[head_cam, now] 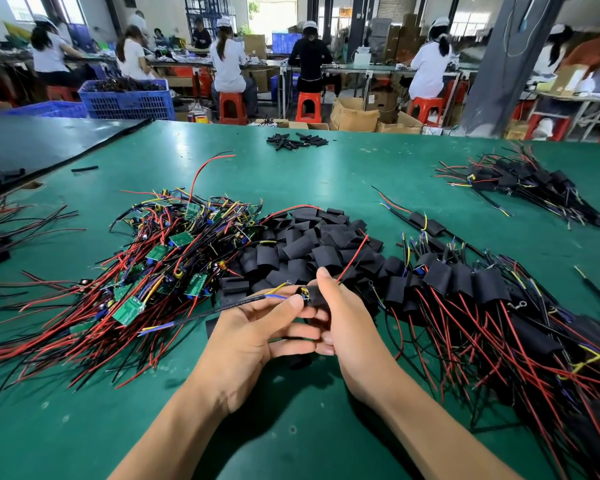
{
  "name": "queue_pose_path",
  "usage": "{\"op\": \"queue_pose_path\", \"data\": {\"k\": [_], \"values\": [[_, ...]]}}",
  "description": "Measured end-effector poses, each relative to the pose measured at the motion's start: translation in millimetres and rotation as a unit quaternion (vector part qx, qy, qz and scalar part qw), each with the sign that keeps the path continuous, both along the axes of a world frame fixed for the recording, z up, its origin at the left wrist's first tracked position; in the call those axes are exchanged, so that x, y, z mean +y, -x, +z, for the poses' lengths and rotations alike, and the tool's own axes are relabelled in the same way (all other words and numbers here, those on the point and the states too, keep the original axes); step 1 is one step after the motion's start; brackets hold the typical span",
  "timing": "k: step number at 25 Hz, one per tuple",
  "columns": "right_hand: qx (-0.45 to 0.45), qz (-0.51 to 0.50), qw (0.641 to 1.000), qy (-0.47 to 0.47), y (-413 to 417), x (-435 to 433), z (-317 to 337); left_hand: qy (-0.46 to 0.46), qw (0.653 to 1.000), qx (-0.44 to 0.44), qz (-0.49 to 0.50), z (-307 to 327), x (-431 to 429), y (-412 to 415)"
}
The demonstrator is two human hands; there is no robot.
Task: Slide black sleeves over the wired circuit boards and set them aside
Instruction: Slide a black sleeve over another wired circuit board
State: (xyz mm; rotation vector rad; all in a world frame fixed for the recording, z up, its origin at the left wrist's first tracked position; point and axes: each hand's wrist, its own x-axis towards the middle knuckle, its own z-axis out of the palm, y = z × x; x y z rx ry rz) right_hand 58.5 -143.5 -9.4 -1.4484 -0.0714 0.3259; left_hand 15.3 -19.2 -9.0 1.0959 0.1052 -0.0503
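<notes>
Both hands meet low at the centre of the green tabletop (291, 174). The left hand (257, 330) is curled with its thumb pressed on the near end of a black sleeve (315, 296), pinching it. The right hand (347, 323) wraps its fingers round the same sleeve from the other side, thumb pointing up. The wired circuit board (305, 291) sits inside the sleeve, and only a yellow part shows at the open end. Blue and yellow leads with a black cable (246, 301) run out to the left, and a red wire (354, 256) rises to the right.

Left of the hands lies a tangled heap of bare green boards (174, 258) with red and black wires. Just beyond the hands is a pile of empty sleeves (312, 244). To the right, sleeved boards (465, 285) lie in a thick spread, wires trailing towards the near edge. A second sleeved bundle (520, 181) lies well apart at the far right, and a small cluster of black tubes (297, 140) sits near the far edge.
</notes>
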Motion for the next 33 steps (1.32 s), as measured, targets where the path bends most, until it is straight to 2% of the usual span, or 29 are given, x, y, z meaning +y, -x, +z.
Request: {"op": "queue_pose_path", "data": {"k": [6,10,13,17,22,27,33], "values": [[0.016,-0.005,1.000,-0.011,1.1,2.6,-4.2,-0.049,0.998,-0.010,0.034,-0.6,1.3,-0.7],[-0.001,0.016,1.000,-0.021,1.3,-1.2,-0.4,-0.001,0.999,0.037,0.021,5.0,2.1,-2.5],[-0.011,0.017,0.997,-0.071,2.6,-3.1,-0.3,0.037,0.997,0.062,0.033,6.5,5.0,-3.5],[-0.004,0.011,0.990,-0.142,1.1,-5.4,-3.1,0.030,0.997,0.065,0.020,5.9,4.6,-2.6],[-0.039,-0.048,0.993,-0.097,-2.8,-5.2,-7.5,0.004,0.997,0.077,0.002,2.5,6.2,-3.3],[-0.100,0.012,0.991,-0.090,-1.7,-6.7,-10.6,0.010,0.998,0.056,0.008,1.4,9.5,-3.7],[-0.121,-0.013,0.990,-0.072,0.7,-5.2,-7.2,-0.042,0.998,-0.001,0.055,-4.4,7.8,-5.6]]}}
